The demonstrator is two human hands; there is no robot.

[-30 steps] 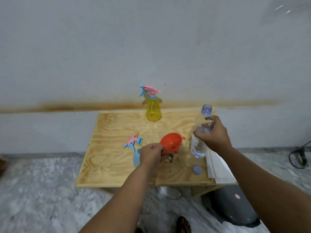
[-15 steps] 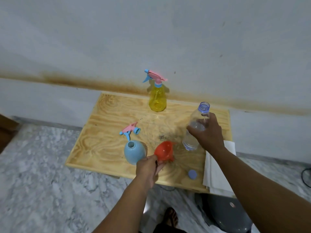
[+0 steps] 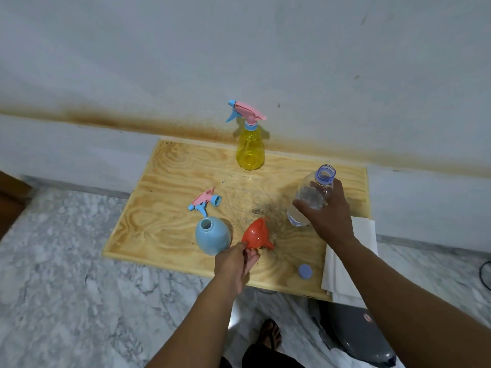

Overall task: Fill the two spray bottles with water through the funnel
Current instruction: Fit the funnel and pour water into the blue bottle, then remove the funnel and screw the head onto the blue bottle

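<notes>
Blue spray bottle [image 3: 212,235] – round, opaque, smooth plastic, uncapped, neck tilted toward 11 o'clock; stands at bench [image 3: 164,208] front edge. Its pink-blue trigger head [image 3: 205,201] lies just behind, loose. Left hand [image 3: 235,264] pinched on orange funnel [image 3: 256,234] rim – glossy plastic cone, mouth facing 10 o'clock, just right of blue bottle. Yellow spray bottle [image 3: 250,144], translucent, upright at 12 o'clock, trigger on. Right hand [image 3: 328,212] wrapped round clear water bottle [image 3: 310,197], open neck leaning toward 1 o'clock. Blue cap [image 3: 305,271] flat on plywood grain.
</notes>
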